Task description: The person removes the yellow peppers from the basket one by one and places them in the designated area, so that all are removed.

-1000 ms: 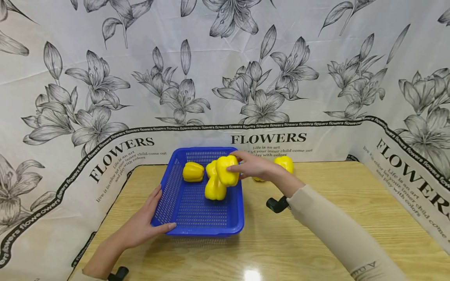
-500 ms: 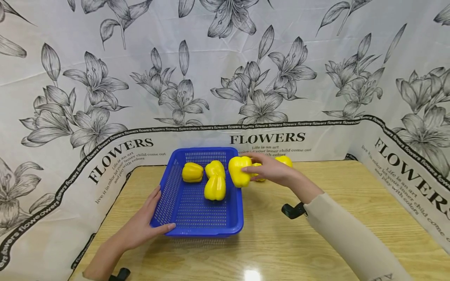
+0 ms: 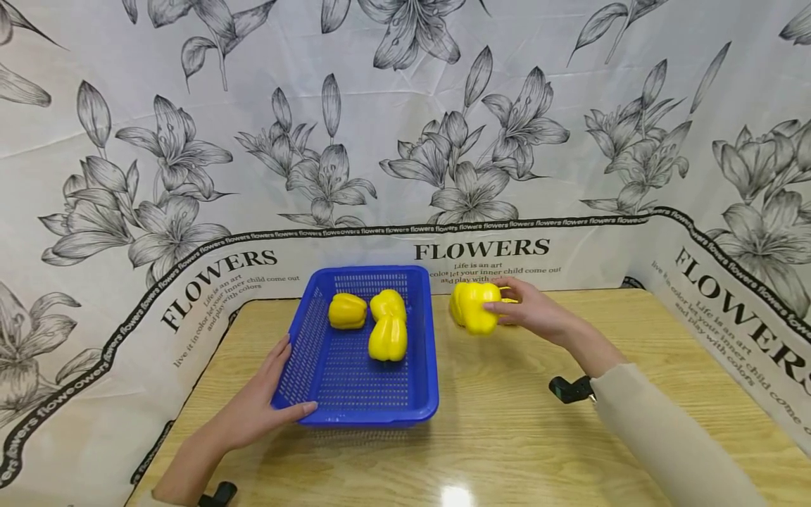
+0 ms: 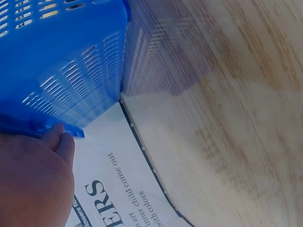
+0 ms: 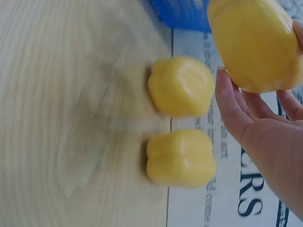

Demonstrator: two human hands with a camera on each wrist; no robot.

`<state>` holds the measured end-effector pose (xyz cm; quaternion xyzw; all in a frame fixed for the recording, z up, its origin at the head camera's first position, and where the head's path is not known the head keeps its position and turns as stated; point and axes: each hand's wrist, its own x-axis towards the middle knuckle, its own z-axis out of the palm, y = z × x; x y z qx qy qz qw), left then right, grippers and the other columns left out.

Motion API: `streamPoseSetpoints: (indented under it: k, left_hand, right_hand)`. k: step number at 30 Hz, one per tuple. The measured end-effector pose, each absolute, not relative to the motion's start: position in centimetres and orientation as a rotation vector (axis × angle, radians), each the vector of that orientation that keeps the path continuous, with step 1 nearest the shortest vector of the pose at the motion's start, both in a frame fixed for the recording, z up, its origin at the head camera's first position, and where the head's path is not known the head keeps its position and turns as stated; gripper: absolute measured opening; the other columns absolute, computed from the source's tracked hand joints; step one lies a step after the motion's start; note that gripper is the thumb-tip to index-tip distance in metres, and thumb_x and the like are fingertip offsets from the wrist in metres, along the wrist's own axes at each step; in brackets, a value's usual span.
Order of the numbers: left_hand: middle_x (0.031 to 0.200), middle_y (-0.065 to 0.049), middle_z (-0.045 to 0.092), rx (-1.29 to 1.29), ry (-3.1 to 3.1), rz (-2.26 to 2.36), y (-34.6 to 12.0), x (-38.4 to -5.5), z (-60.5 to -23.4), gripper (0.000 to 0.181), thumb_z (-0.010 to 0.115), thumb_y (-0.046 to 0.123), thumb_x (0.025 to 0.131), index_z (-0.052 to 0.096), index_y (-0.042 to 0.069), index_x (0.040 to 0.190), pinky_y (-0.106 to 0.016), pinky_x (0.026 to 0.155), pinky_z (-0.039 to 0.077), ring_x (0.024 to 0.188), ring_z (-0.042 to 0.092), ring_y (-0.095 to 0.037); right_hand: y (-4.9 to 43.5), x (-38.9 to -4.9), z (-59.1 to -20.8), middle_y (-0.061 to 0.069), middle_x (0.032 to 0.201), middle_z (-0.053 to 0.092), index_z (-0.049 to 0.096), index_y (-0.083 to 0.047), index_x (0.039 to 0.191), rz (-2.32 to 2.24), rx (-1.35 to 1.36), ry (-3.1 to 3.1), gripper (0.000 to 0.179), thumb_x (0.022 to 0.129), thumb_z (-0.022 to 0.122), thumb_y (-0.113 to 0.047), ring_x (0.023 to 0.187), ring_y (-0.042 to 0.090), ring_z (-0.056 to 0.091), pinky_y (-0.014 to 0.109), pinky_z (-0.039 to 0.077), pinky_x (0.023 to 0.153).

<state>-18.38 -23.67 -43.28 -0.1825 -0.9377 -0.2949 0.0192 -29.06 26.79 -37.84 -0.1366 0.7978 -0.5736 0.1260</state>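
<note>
My left hand (image 3: pixel 253 405) grips the front left corner of a blue plastic basket (image 3: pixel 433 366), thumb over the front rim and fingers along the side. Inside the basket lie three yellow bell peppers, one at the left (image 3: pixel 348 311) and two touching each other, a back pepper (image 3: pixel 388 303) and a front pepper (image 3: pixel 387 341). Right of the basket, my right hand (image 3: pixel 538 313) holds another yellow bell pepper (image 3: pixel 479 311) up between thumb and fingers. In the right wrist view, two more bell peppers rest on the table, one pepper (image 5: pixel 182 86) nearer the basket and the other (image 5: pixel 181 158) farther off.
The light wood table (image 3: pixel 538 436) reaches back to a white floral cloth (image 3: pixel 355 190) that hangs behind it and along both sides. In the head view, the held pepper and right hand partly cover the two peppers on the table.
My right hand has carried its bell pepper rightward, from over the basket, across the right rim, to in front of the peppers on the table. The left hand and basket have stayed put.
</note>
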Motion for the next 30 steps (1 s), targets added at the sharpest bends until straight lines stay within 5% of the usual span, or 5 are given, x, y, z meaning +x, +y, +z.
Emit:
streamPoseSetpoints:
  k: [12,19,30]
  left_hand:
    - [0.172,-0.010,0.003,-0.577,-2.908,-0.935,-23.7,-18.4,-43.5,0.112,0.074,0.058,0.087,0.010,0.009,0.165,-0.070,0.114,0.028,0.153,0.017,-0.047]
    - [0.173,-0.008,0.002,-0.557,-2.925,-0.945,-23.8,-18.2,-43.6,0.112,0.074,0.057,0.087,0.010,0.009,0.165,-0.071,0.113,0.027,0.153,0.016,-0.047]
    - [0.173,-0.005,0.000,-0.558,-2.925,-0.938,-24.0,-18.5,-43.3,0.113,0.075,0.056,0.087,0.007,0.012,0.166,-0.071,0.114,0.027,0.153,0.017,-0.046]
  right_hand:
    - [33.1,-28.9,-39.1,0.030,0.161,0.024,0.021,0.000,0.161,-1.684,-0.271,2.428,0.081,0.102,0.064,-0.036,0.139,0.043,0.041,0.037,0.054,0.102]
    - [35.7,-29.4,-40.0,0.031,0.161,0.021,0.014,-0.004,0.164,-1.756,-0.200,2.479,0.080,0.105,0.058,-0.035,0.133,0.028,0.044,0.019,0.053,0.095]
    - [38.1,-31.0,-41.6,0.033,0.164,0.015,0.007,-0.001,0.164,-1.823,-0.037,2.510,0.083,0.106,0.052,-0.041,0.141,0.036,0.038,0.024,0.053,0.099]
